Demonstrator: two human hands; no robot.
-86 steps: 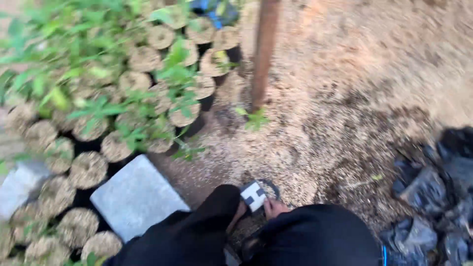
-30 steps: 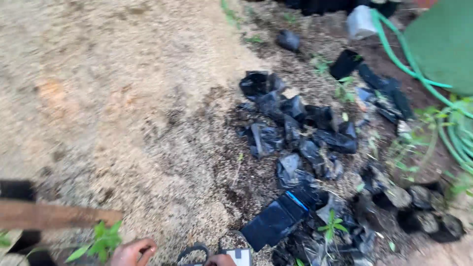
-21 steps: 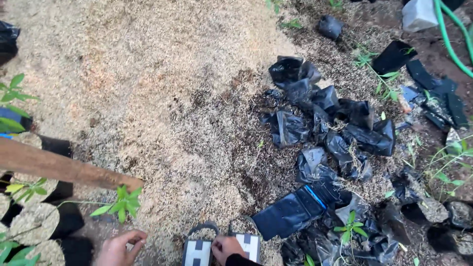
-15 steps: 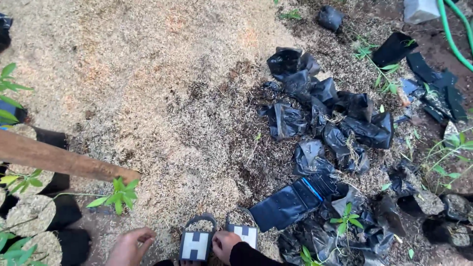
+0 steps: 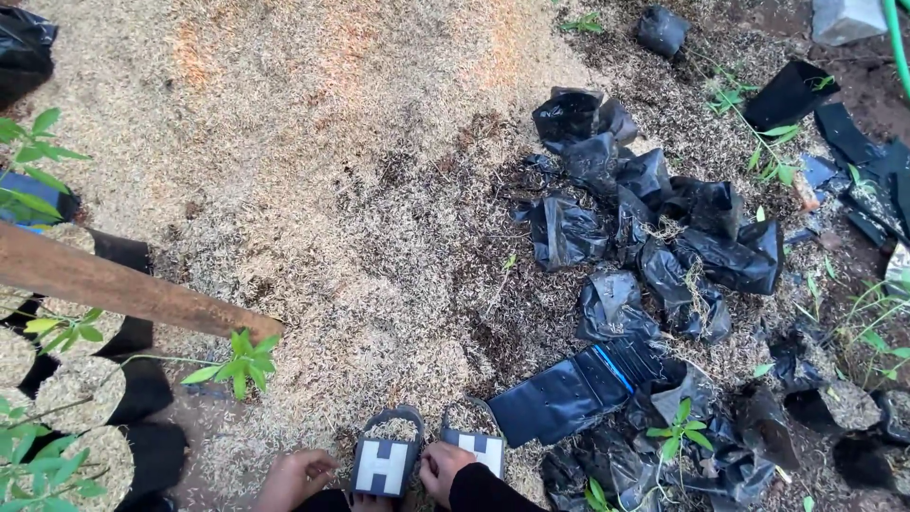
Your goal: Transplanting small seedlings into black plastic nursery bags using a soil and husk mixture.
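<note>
Left hand: the left hand (image 5: 296, 477) sits at the bottom edge, fingers curled loosely together, touching the left sandal (image 5: 386, 453); not clearly clamped on it.
Right hand: the right hand (image 5: 444, 467), in a dark sleeve, rests against the right sandal (image 5: 477, 442); whether its fingers grip the sandal cannot be told.
Sandals: two dark sandals with pale patches, side by side on the husk-covered ground (image 5: 313, 190), husk lying inside them.
Change: half a second ago the hands and sandals were lower and partly cut off; now both sandals show fully and stand closer together.
Nearby: a flat stack of black bags (image 5: 569, 389) lies just right of the sandals, crumpled black bags (image 5: 654, 218) beyond; a wooden pole (image 5: 114, 284) and filled seedling bags (image 5: 85, 398) to the left.
</note>
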